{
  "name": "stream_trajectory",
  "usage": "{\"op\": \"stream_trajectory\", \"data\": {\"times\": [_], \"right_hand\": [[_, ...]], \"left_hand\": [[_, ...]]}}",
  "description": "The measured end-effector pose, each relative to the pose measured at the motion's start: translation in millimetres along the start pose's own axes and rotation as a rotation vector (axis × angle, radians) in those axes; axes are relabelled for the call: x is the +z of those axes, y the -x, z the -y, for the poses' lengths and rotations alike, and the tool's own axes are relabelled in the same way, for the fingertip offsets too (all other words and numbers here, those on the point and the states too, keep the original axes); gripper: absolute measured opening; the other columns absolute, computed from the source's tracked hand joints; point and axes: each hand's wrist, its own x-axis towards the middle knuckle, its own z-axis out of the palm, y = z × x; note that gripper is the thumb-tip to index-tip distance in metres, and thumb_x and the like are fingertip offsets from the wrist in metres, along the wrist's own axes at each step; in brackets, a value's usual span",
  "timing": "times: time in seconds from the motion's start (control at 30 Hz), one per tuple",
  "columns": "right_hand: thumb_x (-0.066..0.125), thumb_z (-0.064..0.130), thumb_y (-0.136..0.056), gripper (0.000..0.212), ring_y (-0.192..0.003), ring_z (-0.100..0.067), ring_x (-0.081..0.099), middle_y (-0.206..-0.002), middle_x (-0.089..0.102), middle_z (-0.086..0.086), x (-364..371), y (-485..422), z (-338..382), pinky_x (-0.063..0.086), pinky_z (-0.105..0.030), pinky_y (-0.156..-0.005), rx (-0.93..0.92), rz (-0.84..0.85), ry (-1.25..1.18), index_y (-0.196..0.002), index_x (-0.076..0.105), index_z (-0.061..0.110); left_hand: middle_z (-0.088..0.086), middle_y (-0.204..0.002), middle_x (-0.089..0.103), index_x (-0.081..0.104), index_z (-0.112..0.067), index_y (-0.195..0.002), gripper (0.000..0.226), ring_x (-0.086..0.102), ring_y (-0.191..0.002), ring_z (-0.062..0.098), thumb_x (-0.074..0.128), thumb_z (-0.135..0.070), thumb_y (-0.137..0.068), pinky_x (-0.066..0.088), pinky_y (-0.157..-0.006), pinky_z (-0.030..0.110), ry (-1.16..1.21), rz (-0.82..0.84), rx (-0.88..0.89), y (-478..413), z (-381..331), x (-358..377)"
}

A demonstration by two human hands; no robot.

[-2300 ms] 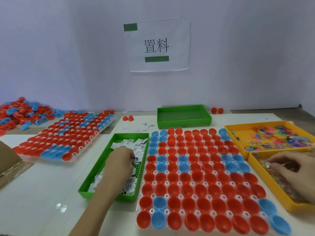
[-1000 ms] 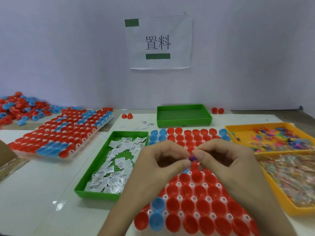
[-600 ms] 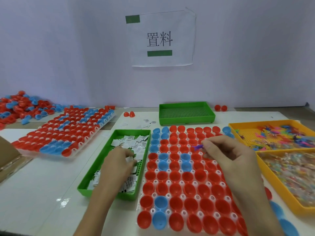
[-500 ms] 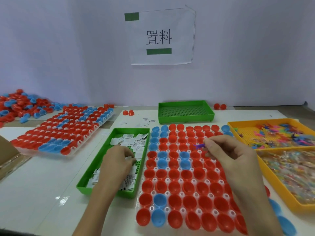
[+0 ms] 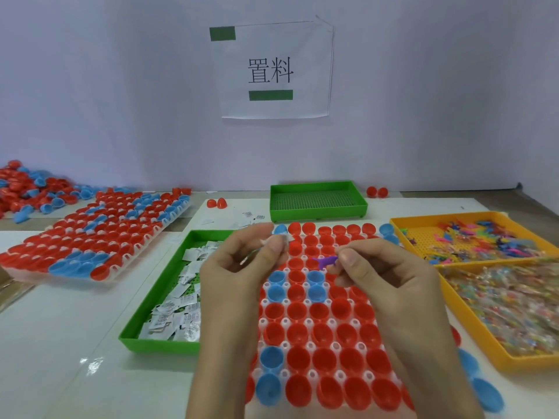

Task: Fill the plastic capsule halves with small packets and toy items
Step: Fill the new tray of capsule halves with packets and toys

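A white rack [image 5: 305, 323] of open red and blue capsule halves lies in front of me. My left hand [image 5: 239, 273] hovers over its left side and pinches a small white packet [image 5: 282, 239] between thumb and fingers. My right hand [image 5: 381, 276] is raised over the rack's middle and pinches a small purple toy [image 5: 324, 261]. The green tray [image 5: 157, 303] at the left holds several white packets. At the right, one yellow tray [image 5: 402, 228] holds coloured toys and a second yellow tray [image 5: 472, 331] holds wrapped items.
A second rack of capsule halves [image 5: 93, 231] lies at the far left, with a loose pile of halves [image 5: 27, 189] behind it. An empty green tray [image 5: 317, 201] stands by the wall under a paper sign [image 5: 272, 71]. Loose blue halves [image 5: 484, 388] lie at the rack's right edge.
My left hand has risen from the green packet tray with a white packet and moved right over the rack. My right hand still holds the purple toy near the rack's middle.
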Motion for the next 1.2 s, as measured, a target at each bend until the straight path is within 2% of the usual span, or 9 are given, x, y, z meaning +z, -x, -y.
{"op": "stream_trajectory", "data": {"times": [0.3,0.47,0.7,0.77,0.87,0.93,1.0,1.1,1.2], "right_hand": [[0.071,0.025,-0.080,0.010,-0.082,-0.006,0.072,-0.085,0.076,0.008,0,3,12,0.054,-0.013,-0.072,-0.118,0.024,0.167,-0.086,0.077,0.019],[0.075,0.020,-0.083,0.005,-0.081,-0.010,0.072,-0.082,0.075,0.010,-3,2,13,0.057,-0.022,-0.073,-0.145,0.044,0.295,-0.087,0.077,0.022],[0.072,0.029,-0.082,0.008,-0.082,-0.011,0.072,-0.082,0.075,0.011,-8,3,8,0.056,-0.019,-0.072,-0.190,0.090,0.398,-0.088,0.077,0.024],[0.070,0.037,-0.082,0.012,-0.085,-0.007,0.071,-0.086,0.075,0.014,-25,-2,4,0.055,-0.017,-0.074,-0.127,0.094,0.457,-0.090,0.076,0.031],[0.069,0.039,-0.087,0.009,-0.092,-0.002,0.066,-0.096,0.073,0.018,-87,-14,-12,0.052,-0.024,-0.078,0.028,-0.138,0.707,-0.095,0.073,0.038],[0.070,0.036,-0.089,0.018,-0.103,-0.020,0.064,-0.113,0.071,0.003,-133,-18,-26,0.053,-0.040,-0.083,0.231,-0.297,0.911,-0.106,0.073,0.031],[0.070,0.039,-0.089,0.035,-0.100,-0.034,0.065,-0.117,0.068,-0.012,-164,-17,-37,0.055,-0.051,-0.084,0.448,-0.317,0.964,-0.120,0.068,0.024],[0.071,0.033,-0.090,0.032,-0.072,-0.028,0.065,-0.089,0.071,-0.008,-178,-16,-45,0.052,-0.035,-0.063,0.525,-0.284,0.899,-0.119,0.069,0.019],[0.076,0.012,-0.086,0.018,-0.073,-0.015,0.061,-0.081,0.068,0.005,-173,-18,-47,0.046,-0.030,-0.064,0.435,-0.263,0.982,-0.104,0.077,0.016]], "left_hand": [[0.011,-0.081,0.078,0.083,-0.021,-0.082,0.024,0.076,-0.070,0.016,0.077,-0.030,-0.060,0.057,-0.061,0.018,0.123,0.086,-0.073,30,-1,26],[0.007,-0.091,0.079,0.083,-0.023,-0.090,0.030,0.076,-0.085,0.018,0.071,-0.044,-0.072,0.057,-0.072,0.018,-0.012,0.174,-0.022,32,-5,22],[0.002,-0.078,0.078,0.082,-0.029,-0.084,0.017,0.075,-0.075,0.014,0.077,-0.033,-0.068,0.056,-0.068,0.017,-0.196,0.199,0.014,32,2,18],[0.005,-0.076,0.077,0.082,-0.027,-0.082,0.016,0.075,-0.074,0.017,0.077,-0.032,-0.067,0.057,-0.068,0.019,-0.183,0.185,-0.017,31,6,18],[0.009,-0.075,0.076,0.082,-0.024,-0.082,0.019,0.073,-0.069,0.016,0.077,-0.032,-0.066,0.056,-0.063,0.020,-0.138,0.123,-0.044,28,11,14],[0.010,-0.075,0.076,0.083,-0.022,-0.084,0.018,0.071,-0.066,0.016,0.078,-0.029,-0.068,0.055,-0.062,0.019,-0.099,0.084,-0.057,26,12,11],[0.011,-0.077,0.076,0.083,-0.021,-0.085,0.021,0.071,-0.068,0.016,0.079,-0.030,-0.067,0.055,-0.065,0.018,-0.046,0.071,-0.068,24,14,10],[0.010,-0.083,0.078,0.083,-0.023,-0.089,0.031,0.074,-0.076,0.017,0.082,-0.037,-0.060,0.057,-0.071,0.020,-0.009,0.102,-0.076,25,15,14],[0.007,-0.088,0.078,0.082,-0.025,-0.091,0.038,0.076,-0.088,0.021,0.095,-0.031,-0.056,0.058,-0.076,0.022,-0.024,0.138,-0.070,29,14,14]]}}
